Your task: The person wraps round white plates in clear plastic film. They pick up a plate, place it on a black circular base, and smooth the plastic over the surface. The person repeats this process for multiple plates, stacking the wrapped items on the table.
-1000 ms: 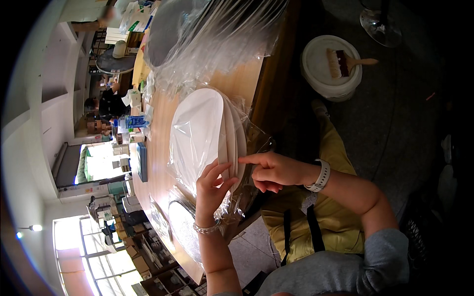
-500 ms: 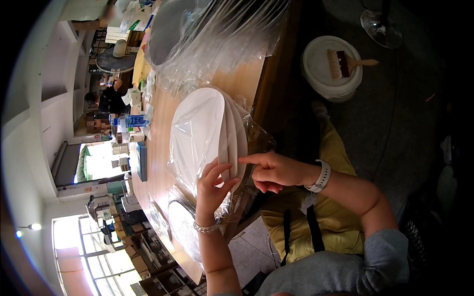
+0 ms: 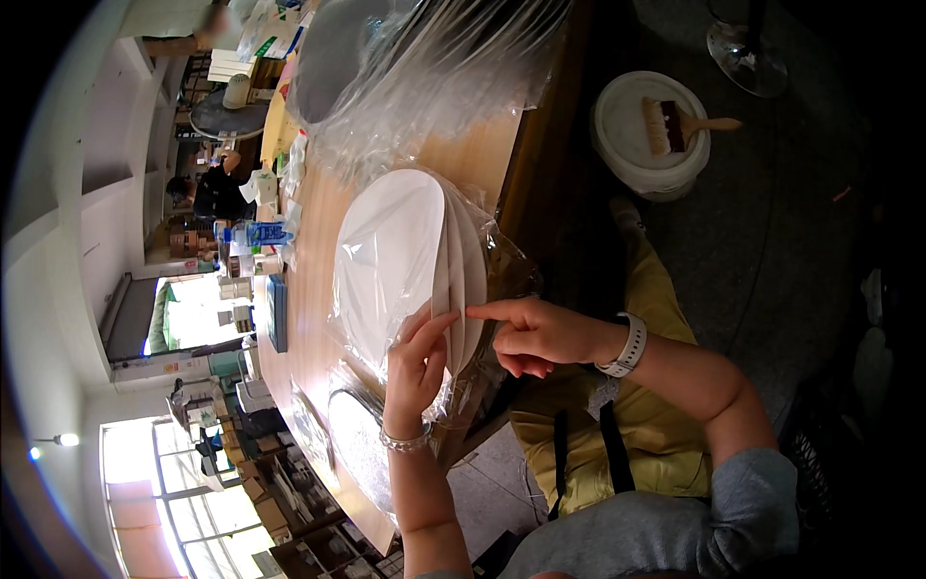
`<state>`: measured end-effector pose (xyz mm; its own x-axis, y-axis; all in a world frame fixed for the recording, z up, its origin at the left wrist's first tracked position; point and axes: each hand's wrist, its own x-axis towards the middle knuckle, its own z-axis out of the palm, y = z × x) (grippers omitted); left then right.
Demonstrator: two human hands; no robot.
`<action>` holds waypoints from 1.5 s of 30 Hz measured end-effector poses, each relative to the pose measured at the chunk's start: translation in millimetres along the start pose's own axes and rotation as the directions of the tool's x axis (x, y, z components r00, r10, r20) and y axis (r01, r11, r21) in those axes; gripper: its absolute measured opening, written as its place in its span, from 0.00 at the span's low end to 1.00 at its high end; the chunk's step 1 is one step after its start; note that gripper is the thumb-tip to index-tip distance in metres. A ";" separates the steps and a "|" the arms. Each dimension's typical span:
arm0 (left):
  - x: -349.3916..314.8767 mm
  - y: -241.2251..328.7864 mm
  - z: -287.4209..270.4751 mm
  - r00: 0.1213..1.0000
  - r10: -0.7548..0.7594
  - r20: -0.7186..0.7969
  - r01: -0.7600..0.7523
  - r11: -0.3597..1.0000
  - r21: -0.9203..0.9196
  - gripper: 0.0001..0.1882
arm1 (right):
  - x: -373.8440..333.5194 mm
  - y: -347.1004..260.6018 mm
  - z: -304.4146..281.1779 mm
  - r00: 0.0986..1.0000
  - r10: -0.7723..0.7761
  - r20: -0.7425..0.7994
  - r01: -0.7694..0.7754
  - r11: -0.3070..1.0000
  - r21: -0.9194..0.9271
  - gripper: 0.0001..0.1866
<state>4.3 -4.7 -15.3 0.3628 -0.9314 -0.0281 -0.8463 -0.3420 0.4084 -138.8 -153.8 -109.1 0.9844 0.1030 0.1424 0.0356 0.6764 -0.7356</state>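
Observation:
White round sheets [image 3: 391, 256] lie stacked on a wooden table [image 3: 477, 159], partly wrapped in clear plastic film. Their overlapping edges face my right hand. My left hand [image 3: 415, 372] rests at the near edge of the stack, index finger stretched across the sheet edges. Its other fingers are partly hidden by the sheets and film. From the right, my right hand [image 3: 540, 333] reaches in with its index fingertip at the edge of a lower sheet. The remaining fingers are loosely curled, with nothing seen in them.
Clear plastic bags [image 3: 434, 87] are heaped farther along the table. A silvery round piece [image 3: 362, 444] lies nearer. On the floor at right, a brush [image 3: 670, 125] rests on a white lidded bucket [image 3: 622, 169]. Another person [image 3: 222, 193] is in the background.
My left thumb has drawn in, and its index finger has shifted slightly up along the sheet edges. The stack has moved a little right; my right hand has barely moved.

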 end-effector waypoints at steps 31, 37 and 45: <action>-2.3 -7.8 0.9 0.992 -0.121 0.030 0.124 0.982 -0.141 0.22 | 0.1 0.6 1.2 1.000 0.020 0.007 -0.020 1.000 0.007 0.30; -3.6 -9.3 -0.1 0.987 -0.156 0.026 0.157 0.952 -0.263 0.19 | 0.3 1.0 0.3 1.000 0.018 0.018 -0.018 1.000 0.006 0.30; 2.0 -5.7 -4.0 0.995 0.102 0.023 -0.102 0.995 -0.016 0.18 | 1.0 1.9 2.7 1.000 -0.001 0.016 0.001 1.000 0.017 0.30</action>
<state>11.4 -4.2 -14.0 0.2656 -0.9641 -0.0073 -0.8723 -0.2435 0.4241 -138.3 -150.4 -108.6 0.9814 0.1141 0.1542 0.0337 0.6891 -0.7239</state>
